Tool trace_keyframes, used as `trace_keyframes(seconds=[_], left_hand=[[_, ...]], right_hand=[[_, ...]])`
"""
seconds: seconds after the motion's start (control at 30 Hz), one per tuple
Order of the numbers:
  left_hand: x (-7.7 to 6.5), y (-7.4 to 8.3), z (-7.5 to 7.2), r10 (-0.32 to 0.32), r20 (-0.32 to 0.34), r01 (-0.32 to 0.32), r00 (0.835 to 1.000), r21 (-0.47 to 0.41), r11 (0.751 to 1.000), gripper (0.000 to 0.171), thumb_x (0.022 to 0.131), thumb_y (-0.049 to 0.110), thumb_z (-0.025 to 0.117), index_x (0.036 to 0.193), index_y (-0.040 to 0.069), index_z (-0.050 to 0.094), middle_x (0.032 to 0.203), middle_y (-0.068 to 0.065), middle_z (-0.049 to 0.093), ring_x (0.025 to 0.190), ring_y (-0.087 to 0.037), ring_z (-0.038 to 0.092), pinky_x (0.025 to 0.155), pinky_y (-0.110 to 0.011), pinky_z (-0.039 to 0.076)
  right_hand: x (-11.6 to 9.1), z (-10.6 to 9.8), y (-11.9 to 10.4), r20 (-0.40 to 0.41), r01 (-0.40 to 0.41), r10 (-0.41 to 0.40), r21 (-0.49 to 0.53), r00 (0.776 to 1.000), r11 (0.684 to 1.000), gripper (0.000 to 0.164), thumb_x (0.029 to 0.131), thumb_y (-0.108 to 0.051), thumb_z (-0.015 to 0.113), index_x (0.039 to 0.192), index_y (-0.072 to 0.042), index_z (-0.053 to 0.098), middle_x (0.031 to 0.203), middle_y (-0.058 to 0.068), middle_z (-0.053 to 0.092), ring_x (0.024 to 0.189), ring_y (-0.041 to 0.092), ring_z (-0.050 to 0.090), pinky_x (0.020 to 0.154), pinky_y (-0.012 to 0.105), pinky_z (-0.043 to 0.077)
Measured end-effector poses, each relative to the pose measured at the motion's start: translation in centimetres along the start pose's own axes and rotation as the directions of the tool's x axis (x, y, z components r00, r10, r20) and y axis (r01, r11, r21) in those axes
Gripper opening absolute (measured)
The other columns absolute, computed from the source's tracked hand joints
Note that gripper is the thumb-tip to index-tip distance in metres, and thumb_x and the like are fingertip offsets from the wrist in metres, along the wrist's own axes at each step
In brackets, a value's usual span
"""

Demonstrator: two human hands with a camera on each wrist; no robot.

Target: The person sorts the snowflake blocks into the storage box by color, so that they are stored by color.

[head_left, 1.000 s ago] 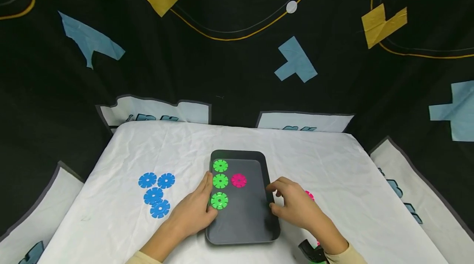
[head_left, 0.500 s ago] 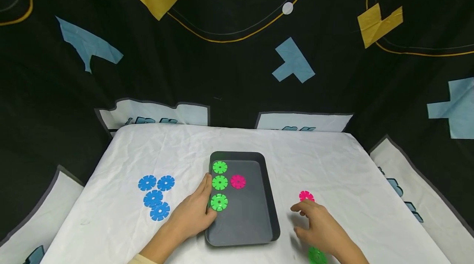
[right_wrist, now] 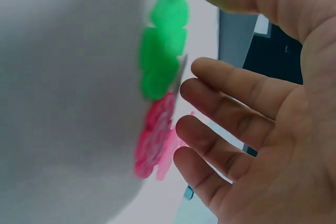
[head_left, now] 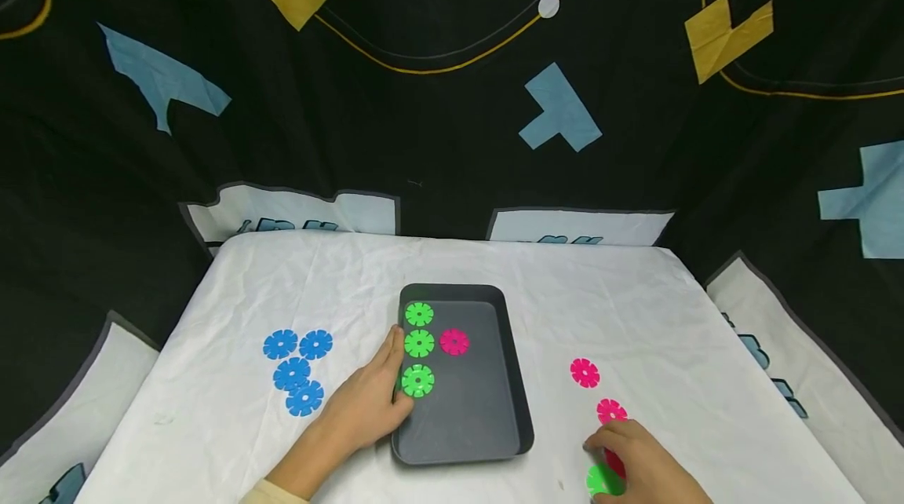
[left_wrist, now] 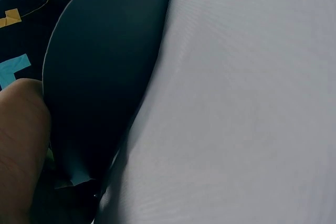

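Observation:
My left hand (head_left: 363,406) lies along the left side of a dark grey tray (head_left: 473,425), its fingers straight against the rim. In the left wrist view, the tray wall (left_wrist: 100,72) hides part of that hand (left_wrist: 23,150). Inside the tray, green notched discs (head_left: 420,344) form a left column, with a pink disc (head_left: 454,341) beside them. My right hand (head_left: 646,461) is over a green disc (head_left: 600,479) and a partly covered pink disc. The right wrist view shows this hand (right_wrist: 262,114) with spread fingers, apart from the blurred green discs (right_wrist: 163,45) and pink discs (right_wrist: 155,137).
Several blue notched discs (head_left: 292,373) lie left of the tray on the white-covered table (head_left: 212,441). Right of it are two more pink discs, one farther off (head_left: 585,372) and one nearer my hand (head_left: 611,411). A black cloth (head_left: 424,143) hangs behind.
My right hand has moved from the tray's right side, rightward and toward me, to the green disc, uncovering pink discs. My left hand stays at the tray.

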State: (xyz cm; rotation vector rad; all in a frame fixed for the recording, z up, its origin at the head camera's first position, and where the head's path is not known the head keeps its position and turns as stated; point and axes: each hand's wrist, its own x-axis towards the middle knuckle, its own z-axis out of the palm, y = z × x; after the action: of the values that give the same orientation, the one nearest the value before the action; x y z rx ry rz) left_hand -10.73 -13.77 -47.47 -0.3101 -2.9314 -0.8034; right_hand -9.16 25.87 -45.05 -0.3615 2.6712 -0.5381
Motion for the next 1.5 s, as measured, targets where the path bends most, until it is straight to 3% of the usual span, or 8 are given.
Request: trace_keyframes(seconds=[0.27,0.5,0.67,0.87,1.03,1.13,1.3,1.5], left_hand=[[0.3,-0.2,-0.3,-0.016,0.009,0.016,1.0,-0.002,1.0,0.091,0.077,0.021,0.059,0.155,0.002,0.016,0.161,-0.012,0.015,0.102,-0.013,0.054,0.07,-0.027,0.043],[0.1,-0.1,0.1,-0.01,0.013,0.01,1.0,-0.015,1.0,0.092,0.077,0.021,0.06,0.155,0.001,0.015,0.161,-0.013,0.015,0.112,-0.014,0.052,0.077,-0.03,0.045],[0.1,-0.1,0.2,-0.009,0.012,0.01,1.0,-0.005,1.0,0.091,0.077,0.02,0.059,0.155,0.001,0.017,0.16,-0.013,0.016,0.107,-0.013,0.054,0.075,-0.029,0.045],[0.0,0.0,0.1,-0.004,0.006,0.004,1.0,-0.002,1.0,0.091,0.077,0.02,0.06,0.154,0.0,0.017,0.16,-0.013,0.016,0.104,-0.013,0.054,0.073,-0.028,0.044],[0.0,0.1,0.1,-0.003,0.01,0.003,1.0,-0.002,1.0,0.09,0.077,0.021,0.06,0.154,-0.001,0.018,0.16,-0.014,0.016,0.1,-0.012,0.054,0.071,-0.027,0.044],[0.0,0.1,0.2,-0.001,0.011,0.002,1.0,-0.006,1.0,0.09,0.077,0.021,0.06,0.154,-0.001,0.018,0.16,-0.014,0.017,0.098,-0.012,0.054,0.07,-0.026,0.044],[0.0,0.0,0.2,0.01,0.0,-0.01,1.0,-0.001,1.0,0.089,0.077,0.021,0.059,0.154,-0.002,0.019,0.16,-0.015,0.018,0.101,-0.012,0.054,0.073,-0.027,0.045],[0.0,-0.1,0.1,0.014,-0.002,-0.014,1.0,0.001,1.0,0.089,0.077,0.02,0.059,0.153,-0.002,0.02,0.16,-0.016,0.018,0.103,-0.012,0.054,0.073,-0.027,0.045]], right_hand=[[-1.0,0.6,1.2,-0.053,0.196,-0.203,-0.114,0.978,0.974,0.07,0.048,-0.053,0.09,0.106,-0.021,0.066,0.105,-0.008,0.058,0.099,0.021,0.048,0.069,0.033,0.053],[-1.2,0.9,0.9,-0.042,0.164,-0.171,-0.143,0.984,0.976,0.067,0.048,-0.055,0.089,0.102,-0.021,0.066,0.096,-0.013,0.056,0.094,0.014,0.047,0.07,0.034,0.048],[-1.1,1.6,1.1,-0.116,0.234,-0.255,-0.173,0.96,0.957,0.058,0.051,-0.048,0.088,0.097,-0.023,0.063,0.09,-0.017,0.052,0.086,0.007,0.045,0.068,0.03,0.044],[-0.3,1.4,-1.0,-0.094,0.127,-0.138,-0.106,0.986,0.986,0.047,0.055,-0.032,0.088,0.093,-0.025,0.061,0.089,-0.013,0.049,0.089,0.018,0.046,0.067,0.027,0.049],[0.8,0.7,-3.1,-0.121,0.148,-0.16,-0.103,0.98,0.984,0.046,0.056,-0.03,0.083,0.096,-0.028,0.06,0.09,-0.017,0.049,0.088,0.011,0.047,0.065,0.024,0.049],[1.4,0.3,-4.0,-0.191,0.245,-0.267,-0.13,0.945,0.961,0.043,0.059,-0.027,0.081,0.096,-0.029,0.06,0.091,-0.02,0.05,0.085,0.007,0.049,0.066,0.023,0.048],[2.8,-0.4,-5.6,-0.297,0.398,-0.437,-0.184,0.849,0.899,0.038,0.061,-0.018,0.076,0.094,-0.028,0.06,0.092,-0.022,0.05,0.082,0.002,0.052,0.069,0.023,0.048],[4.4,-1.1,-8.7,-0.244,0.453,-0.481,-0.167,0.842,0.876,0.037,0.063,-0.021,0.076,0.097,-0.025,0.062,0.096,-0.019,0.052,0.083,0.005,0.053,0.07,0.023,0.048]])
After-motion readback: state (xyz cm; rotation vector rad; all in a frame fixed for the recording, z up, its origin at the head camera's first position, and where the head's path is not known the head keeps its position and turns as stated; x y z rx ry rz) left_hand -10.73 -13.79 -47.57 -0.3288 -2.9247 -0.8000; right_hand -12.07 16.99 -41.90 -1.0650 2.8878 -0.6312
